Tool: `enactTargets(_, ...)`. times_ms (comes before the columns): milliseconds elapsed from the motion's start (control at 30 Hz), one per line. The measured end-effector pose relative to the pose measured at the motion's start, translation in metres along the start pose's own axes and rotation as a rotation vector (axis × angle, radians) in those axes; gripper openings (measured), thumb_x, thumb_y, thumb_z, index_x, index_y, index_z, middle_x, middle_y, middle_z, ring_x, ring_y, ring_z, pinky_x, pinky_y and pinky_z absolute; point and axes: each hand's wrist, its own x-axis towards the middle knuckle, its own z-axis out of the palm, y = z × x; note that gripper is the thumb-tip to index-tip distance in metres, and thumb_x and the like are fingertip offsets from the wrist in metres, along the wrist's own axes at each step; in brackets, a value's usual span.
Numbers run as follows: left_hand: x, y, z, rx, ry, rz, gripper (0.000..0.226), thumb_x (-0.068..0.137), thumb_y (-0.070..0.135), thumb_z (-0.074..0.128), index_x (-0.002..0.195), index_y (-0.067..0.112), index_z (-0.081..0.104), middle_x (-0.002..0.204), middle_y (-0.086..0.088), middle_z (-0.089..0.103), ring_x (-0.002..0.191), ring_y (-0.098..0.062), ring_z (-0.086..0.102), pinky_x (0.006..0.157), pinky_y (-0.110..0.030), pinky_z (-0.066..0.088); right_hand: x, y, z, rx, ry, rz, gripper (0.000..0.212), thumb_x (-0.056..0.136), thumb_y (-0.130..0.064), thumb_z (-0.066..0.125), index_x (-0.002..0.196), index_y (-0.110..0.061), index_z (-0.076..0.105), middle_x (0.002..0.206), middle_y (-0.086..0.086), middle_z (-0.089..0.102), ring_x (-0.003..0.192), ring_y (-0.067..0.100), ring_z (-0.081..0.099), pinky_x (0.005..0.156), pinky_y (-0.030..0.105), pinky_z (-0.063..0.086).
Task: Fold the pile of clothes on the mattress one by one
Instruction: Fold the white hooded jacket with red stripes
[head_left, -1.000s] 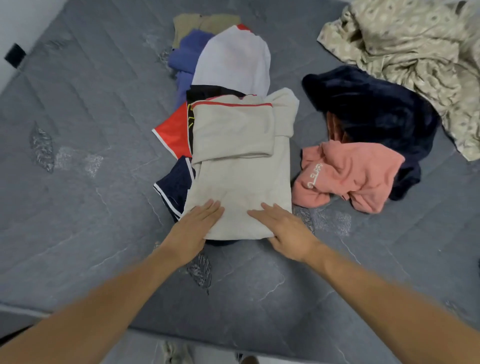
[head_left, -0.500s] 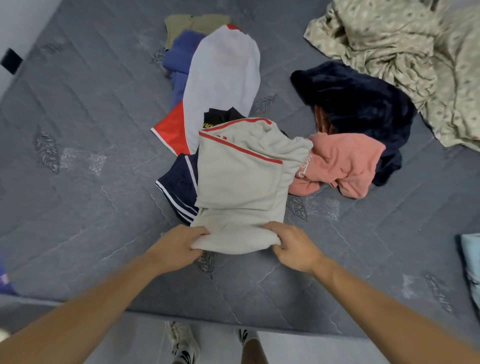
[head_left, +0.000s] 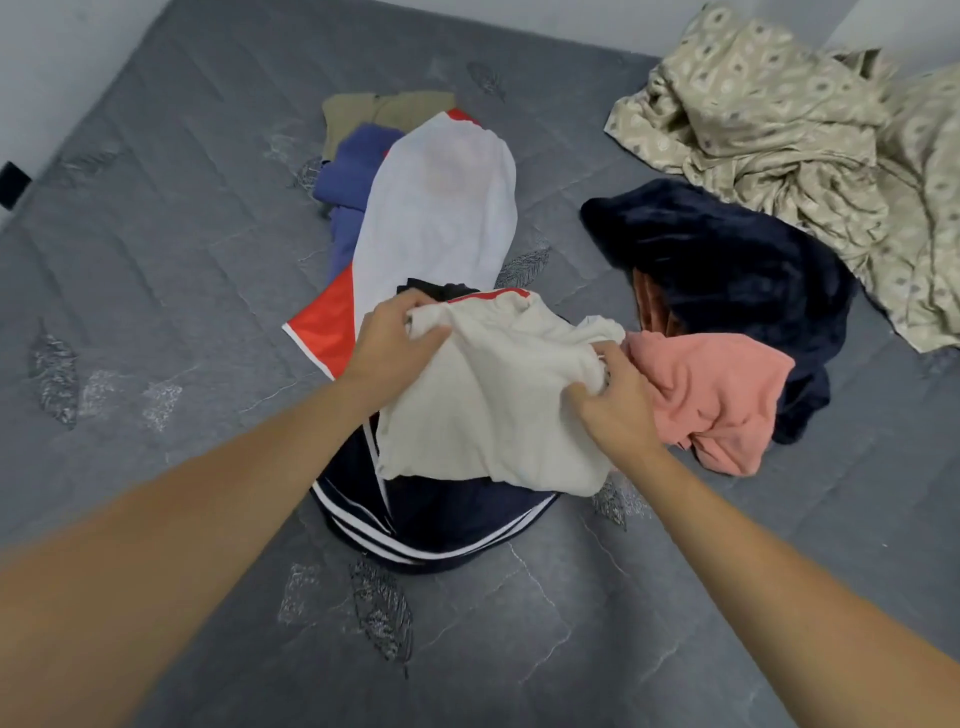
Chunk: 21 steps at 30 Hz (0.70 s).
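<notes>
Both hands hold a cream garment (head_left: 498, 410) with a red stripe along its far edge, roughly at the middle of the grey quilted mattress (head_left: 156, 291). The left hand (head_left: 395, 343) has its grip curled round a bunched far-left corner of the cloth, thumb and fingers pinching the fabric. The right hand (head_left: 613, 400) has its grip closed on the crumpled right side of the same garment, fingers curled into the folds. The garment's near part lies on a navy piece with white stripes (head_left: 431, 525), which spreads toward the near edge of the mattress. Beyond it, toward the far edge, lies a white and red garment (head_left: 441, 208), with a blue cloth (head_left: 353, 171) and a tan cloth (head_left: 384, 106) partly under it. Just beside the right hand sits a crumpled pink garment (head_left: 711, 395), touching a dark navy fleece (head_left: 727, 260) behind it. A patterned beige sheet (head_left: 800, 135) is heaped at the far right corner of the mattress.
</notes>
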Motion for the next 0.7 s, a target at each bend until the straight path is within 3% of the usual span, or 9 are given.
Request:
enactTargets(133,0.039,-0.011,0.031,0.064,0.1,-0.048,0.018,0.091,0.03,0.068,0.105,0.022,0.06,0.099,-0.004,0.068,0.095,-0.028,0.063,0.084,-0.039,0.05,0.038,0.007,0.027,-0.106,0.179,0.027,0.039,0.09,-0.016,0.058,0.127,-0.02,0.045,0.096,0.003,0.058,0.084,0.028,0.052,0.074,0.041,0.04)
enactTargets(233,0.055,-0.027,0.052,0.159,0.121,-0.149,0.02,0.099,0.028,0.062,0.113,0.02,0.051,0.106,-0.007,0.065,0.096,-0.03,0.057,0.076,-0.038,0.04,0.068,0.025,0.05,-0.205,0.23,-0.021,0.039,0.093,-0.017,0.056,0.13,-0.018,0.043,0.101,0.008,0.06,0.091,0.031,0.053,0.072,0.038,0.03)
enactTargets(333,0.058,-0.049,0.067,0.323,0.201,-0.222,0.041,0.099,0.039,0.061,0.129,0.015,0.048,0.12,-0.012,0.059,0.113,-0.035,0.052,0.087,-0.042,0.038,0.094,0.042,0.069,-0.331,0.262,-0.07,0.036,0.093,-0.023,0.06,0.125,-0.015,0.047,0.11,0.011,0.064,0.101,0.035,0.053,0.077,0.04,0.027)
enactTargets(467,0.04,-0.054,0.07,0.466,0.341,-0.366,0.083,0.085,0.061,0.069,0.146,0.011,0.042,0.137,-0.011,0.047,0.129,-0.035,0.042,0.103,-0.048,0.039,0.107,0.054,0.081,-0.391,0.299,-0.02,0.037,0.093,-0.033,0.061,0.122,-0.014,0.049,0.117,0.013,0.056,0.101,0.037,0.052,0.087,0.046,0.037)
enactTargets(533,0.027,-0.053,0.066,0.337,0.291,-0.595,0.104,0.074,0.073,0.072,0.15,0.01,0.037,0.142,-0.012,0.044,0.134,-0.036,0.04,0.109,-0.049,0.04,0.103,0.052,0.077,-0.302,0.274,0.099,0.049,0.095,-0.043,0.061,0.13,-0.012,0.046,0.125,0.015,0.051,0.11,0.038,0.052,0.092,0.048,0.04)
enactTargets(600,0.02,-0.053,0.062,0.053,0.232,-0.811,0.111,0.062,0.078,0.077,0.142,0.008,0.047,0.136,-0.012,0.055,0.126,-0.035,0.053,0.106,-0.047,0.047,0.102,0.047,0.071,-0.119,0.147,0.315,0.067,0.095,-0.057,0.059,0.141,-0.013,0.04,0.138,0.016,0.05,0.125,0.038,0.052,0.102,0.05,0.042)
enactTargets(700,0.021,-0.052,0.056,-0.166,0.215,-0.852,0.084,0.068,0.065,0.087,0.122,0.005,0.064,0.114,-0.01,0.069,0.104,-0.032,0.066,0.096,-0.042,0.055,0.109,0.048,0.061,0.098,-0.091,0.559,0.094,0.083,-0.081,0.054,0.151,-0.017,0.043,0.148,0.009,0.054,0.135,0.035,0.052,0.112,0.046,0.041)
